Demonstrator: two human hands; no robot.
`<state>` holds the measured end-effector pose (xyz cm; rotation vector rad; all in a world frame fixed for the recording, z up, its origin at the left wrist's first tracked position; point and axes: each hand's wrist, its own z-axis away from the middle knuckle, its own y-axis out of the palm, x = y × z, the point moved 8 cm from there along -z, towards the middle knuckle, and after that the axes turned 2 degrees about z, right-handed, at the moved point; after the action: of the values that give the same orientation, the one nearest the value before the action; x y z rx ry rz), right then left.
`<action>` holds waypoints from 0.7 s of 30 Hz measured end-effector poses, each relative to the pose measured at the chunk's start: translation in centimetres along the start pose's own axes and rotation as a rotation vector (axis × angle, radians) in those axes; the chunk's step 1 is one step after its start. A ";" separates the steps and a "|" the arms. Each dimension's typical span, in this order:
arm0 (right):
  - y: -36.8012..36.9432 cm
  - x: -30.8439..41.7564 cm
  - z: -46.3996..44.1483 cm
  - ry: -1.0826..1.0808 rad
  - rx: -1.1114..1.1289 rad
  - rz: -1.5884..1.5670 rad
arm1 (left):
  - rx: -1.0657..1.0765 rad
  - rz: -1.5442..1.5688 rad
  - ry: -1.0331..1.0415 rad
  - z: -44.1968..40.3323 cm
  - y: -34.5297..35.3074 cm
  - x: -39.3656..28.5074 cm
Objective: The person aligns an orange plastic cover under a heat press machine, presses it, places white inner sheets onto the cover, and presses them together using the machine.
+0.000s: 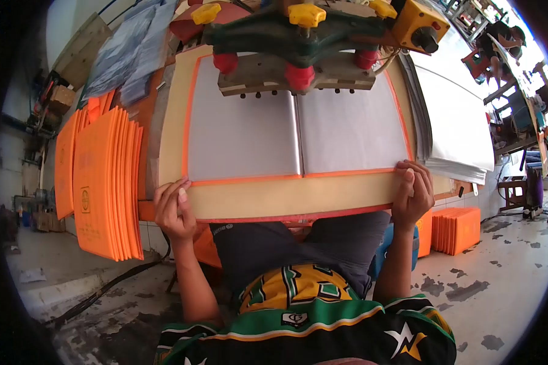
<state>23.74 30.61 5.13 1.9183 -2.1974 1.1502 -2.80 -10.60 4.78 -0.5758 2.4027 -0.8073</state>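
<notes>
An orange cover [243, 180] lies spread on the tan board of the press, showing as a thin orange border. Over it are two greyish clear plastic sheets [243, 131], one on each side of a central fold. My left hand [175, 210] pinches the cover's near left corner, thumb and fingers together. At the near right corner, my right hand [413, 193] grips the same cover with its fingers bent. Above the far part of the sheets hangs the press head [298, 70], with red knobs below and yellow knobs on top; it hides the cover's far edge.
Orange covers [106, 188] are stacked at the left edge, with clear plastic sheets [128, 55] behind. White sheets [453, 115] lie at right. More orange covers [456, 231] stand on the floor. A yellow control box [417, 27] sits beside the press head. Another person [502, 45] is far right.
</notes>
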 end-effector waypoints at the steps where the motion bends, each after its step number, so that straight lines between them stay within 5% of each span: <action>1: 0.0 -0.1 0.0 0.011 0.001 0.006 | -0.009 -0.003 0.001 0.0 -0.1 0.0; 21: -0.2 0.1 -0.2 0.006 -0.017 -0.048 | -0.048 0.071 0.017 0.0 -0.6 -0.3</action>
<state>23.79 30.62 5.41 1.9467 -2.1390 1.1255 -2.40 -10.83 5.24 -0.5010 2.4499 -0.7287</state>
